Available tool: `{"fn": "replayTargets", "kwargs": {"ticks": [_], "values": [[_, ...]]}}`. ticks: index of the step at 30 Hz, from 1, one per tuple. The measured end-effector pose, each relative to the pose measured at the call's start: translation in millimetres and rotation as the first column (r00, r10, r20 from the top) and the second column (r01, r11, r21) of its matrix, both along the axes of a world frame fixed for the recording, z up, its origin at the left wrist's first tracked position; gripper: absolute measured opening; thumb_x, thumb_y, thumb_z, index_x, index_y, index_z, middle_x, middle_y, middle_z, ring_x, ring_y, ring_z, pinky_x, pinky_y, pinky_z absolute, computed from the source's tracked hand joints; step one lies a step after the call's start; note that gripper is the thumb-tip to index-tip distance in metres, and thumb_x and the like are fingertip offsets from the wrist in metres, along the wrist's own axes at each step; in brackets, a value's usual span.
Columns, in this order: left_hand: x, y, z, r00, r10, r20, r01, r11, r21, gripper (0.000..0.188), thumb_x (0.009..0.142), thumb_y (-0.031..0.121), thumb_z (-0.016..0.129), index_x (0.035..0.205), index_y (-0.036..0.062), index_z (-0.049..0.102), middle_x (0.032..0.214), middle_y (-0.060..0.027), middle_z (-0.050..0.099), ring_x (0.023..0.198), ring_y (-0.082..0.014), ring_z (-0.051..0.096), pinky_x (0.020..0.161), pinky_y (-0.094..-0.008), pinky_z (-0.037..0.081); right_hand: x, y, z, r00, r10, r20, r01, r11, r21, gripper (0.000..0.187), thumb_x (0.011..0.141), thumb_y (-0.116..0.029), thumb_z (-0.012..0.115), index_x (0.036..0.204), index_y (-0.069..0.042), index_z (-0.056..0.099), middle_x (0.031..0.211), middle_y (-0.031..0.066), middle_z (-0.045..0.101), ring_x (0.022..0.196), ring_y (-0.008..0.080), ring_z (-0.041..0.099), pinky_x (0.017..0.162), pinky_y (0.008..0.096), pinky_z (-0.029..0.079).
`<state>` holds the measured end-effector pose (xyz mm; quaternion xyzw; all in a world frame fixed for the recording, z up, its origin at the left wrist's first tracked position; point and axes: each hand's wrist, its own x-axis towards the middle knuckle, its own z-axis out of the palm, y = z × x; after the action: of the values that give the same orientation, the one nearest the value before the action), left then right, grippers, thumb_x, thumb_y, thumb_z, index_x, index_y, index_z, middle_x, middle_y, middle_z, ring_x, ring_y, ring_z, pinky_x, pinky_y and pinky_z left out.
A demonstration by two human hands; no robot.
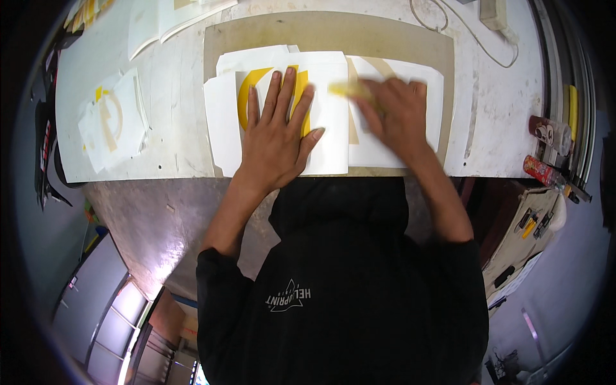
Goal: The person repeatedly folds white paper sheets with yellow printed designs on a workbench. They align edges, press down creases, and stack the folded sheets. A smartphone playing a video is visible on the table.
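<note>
My left hand point(276, 138) lies flat with fingers spread on a white sheet point(330, 151). Yellow cut-out letter shapes point(244, 106) show on the sheet between and beside those fingers. My right hand point(399, 119) is closed around a slim yellow tool point(343, 90), smeared by motion, so its exact kind is unclear. The tool's end is over the right part of that sheet. Under my right hand lies another white sheet point(428, 109) with beige letter strips, partly covered by the hand. More white sheets point(221, 122) lie stacked beneath on the left.
A grey-beige cutting board point(276, 32) lies under the sheets on the white table point(173, 70). Loose sheets with letter shapes point(112, 122) are at the left. A cable point(497, 61) curves at the far right, near a patterned cup point(550, 133) and a red can point(542, 171).
</note>
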<state>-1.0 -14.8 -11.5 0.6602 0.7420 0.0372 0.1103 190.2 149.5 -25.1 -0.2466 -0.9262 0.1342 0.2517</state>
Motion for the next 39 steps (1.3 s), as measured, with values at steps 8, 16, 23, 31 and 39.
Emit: {"fn": "replayTargets", "kwargs": {"ticks": [8,16,23,31,39], "values": [[4.6,3.1,6.4,0.998,0.016,0.059,-0.018,1.000,0.025,0.067,0.104,0.043,0.054,0.158,0.0046,0.040,0.170,-0.0234,0.021,0.159,-0.0401,0.016,0.126,-0.0612,0.009,85.4,-82.4,25.7,0.997,0.079,-0.014,-0.080,0.985,-0.151,0.031,0.078,-0.018,0.089,0.106,-0.010,0.078,0.084,0.0009,0.062,0.072,0.0185,0.056,0.076,0.0385,0.037],[31.6,25.7,16.4,0.990,0.123,-0.063,-0.098,0.948,0.303,0.079,0.087,0.063,0.071,0.128,-0.0043,0.064,0.129,-0.0217,0.057,0.119,-0.0397,0.051,0.107,-0.0546,0.036,190.2,2.9,-11.9,0.751,-0.660,0.002,0.659,0.750,-0.050,0.028,0.091,-0.016,0.081,0.115,-0.004,0.076,0.078,0.0015,0.063,0.067,0.0163,0.053,0.077,0.0333,0.038],[65.6,37.3,16.5,0.953,0.285,-0.104,-0.255,0.939,0.232,0.069,0.087,0.048,0.074,0.122,-0.0110,0.063,0.106,-0.0231,0.058,0.096,-0.0370,0.060,0.081,-0.0453,0.052,188.8,1.5,-27.5,0.669,-0.743,-0.040,0.731,0.666,-0.149,0.028,0.094,-0.019,0.077,0.119,-0.004,0.075,0.089,0.0061,0.064,0.080,0.0202,0.055,0.079,0.0366,0.041],[62.3,46.3,23.2,0.964,0.258,-0.065,-0.255,0.965,0.054,0.035,0.091,0.025,0.068,0.098,-0.0087,0.069,0.074,-0.0222,0.067,0.068,-0.0363,0.072,0.054,-0.0479,0.055,191.6,5.8,-35.4,0.673,-0.731,-0.117,0.727,0.682,-0.080,0.035,0.093,-0.021,0.078,0.122,-0.003,0.072,0.111,0.0126,0.064,0.108,0.0292,0.059,0.094,0.0437,0.043],[7.9,2.3,119.4,0.678,0.442,0.588,-0.584,0.809,0.066,0.021,0.103,0.009,0.061,0.088,-0.0030,0.068,0.070,-0.0105,0.064,0.066,-0.0108,0.061,0.060,-0.0305,0.046,150.7,-18.4,4.0,0.708,-0.623,-0.333,0.578,0.782,-0.234,0.034,0.090,-0.010,0.078,0.119,0.005,0.068,0.119,0.0203,0.064,0.107,0.0345,0.062,0.095,0.0410,0.049]]}}
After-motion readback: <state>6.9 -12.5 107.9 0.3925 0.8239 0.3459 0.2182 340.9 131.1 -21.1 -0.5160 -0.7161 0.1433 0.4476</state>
